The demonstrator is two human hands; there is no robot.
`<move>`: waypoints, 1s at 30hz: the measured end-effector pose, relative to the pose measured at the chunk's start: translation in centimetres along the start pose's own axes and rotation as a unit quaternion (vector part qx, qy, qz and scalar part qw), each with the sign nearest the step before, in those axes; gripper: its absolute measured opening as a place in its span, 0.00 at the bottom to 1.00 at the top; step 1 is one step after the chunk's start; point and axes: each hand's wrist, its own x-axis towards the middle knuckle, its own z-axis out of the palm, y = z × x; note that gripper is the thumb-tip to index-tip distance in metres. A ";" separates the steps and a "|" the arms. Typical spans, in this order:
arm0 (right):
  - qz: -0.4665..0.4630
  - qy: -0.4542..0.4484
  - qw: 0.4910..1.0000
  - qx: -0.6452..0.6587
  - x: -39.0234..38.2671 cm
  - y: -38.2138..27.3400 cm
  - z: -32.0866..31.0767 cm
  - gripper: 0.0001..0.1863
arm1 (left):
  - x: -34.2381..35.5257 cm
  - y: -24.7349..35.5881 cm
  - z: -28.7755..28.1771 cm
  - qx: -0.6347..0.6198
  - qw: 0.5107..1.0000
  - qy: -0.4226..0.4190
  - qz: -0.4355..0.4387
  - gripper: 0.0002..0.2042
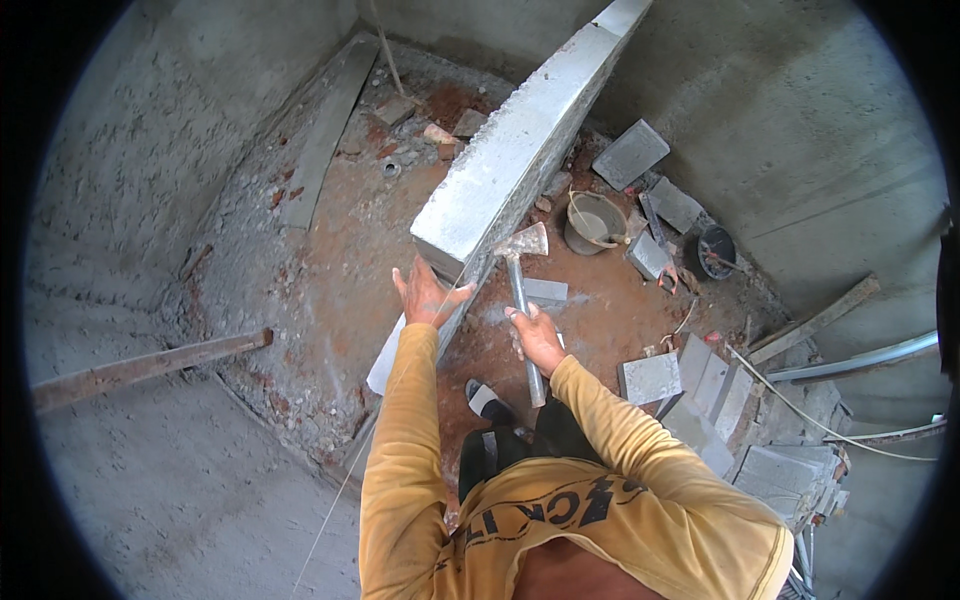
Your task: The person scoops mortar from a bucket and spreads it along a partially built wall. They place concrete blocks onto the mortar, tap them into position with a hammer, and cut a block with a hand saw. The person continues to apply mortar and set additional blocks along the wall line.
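Observation:
A low wall of light grey blocks [520, 130] runs from my front toward the upper right, its upper face smooth and pale. My left hand [430, 296] is open against the near end of its top course, the fingers and thumb spread. Wrapped around the metal handle of a hatchet [517, 280] is my right hand [537, 338], closed. The hatchet's flared, mortar-stained head lies to the right of the wall end, close to its side. A thin string [362, 460] stretches from the lower left up past my left hand.
A bucket [596, 222] and a black tub [715, 250] stand at the right among loose grey blocks [631, 155]. More blocks [700, 385] are stacked nearer me. A wooden beam [150, 370] juts in from the left. Rubble and a long board [335, 130] lie beyond the wall.

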 end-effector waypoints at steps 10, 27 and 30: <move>0.040 -0.015 0.995 -0.095 -2.1 4.4 -4.6 0.16 | -11.7 6.6 -2.9 -0.409 0.873 0.171 0.205 0.55; 0.042 -0.031 0.990 -0.133 -1.8 6.4 -4.6 0.17 | -5.1 2.6 -1.1 -0.131 0.983 0.128 0.022 0.60; 0.029 0.010 0.997 -0.071 -1.2 4.1 -3.2 0.15 | -3.2 2.7 -0.4 -0.130 0.985 0.108 0.021 0.62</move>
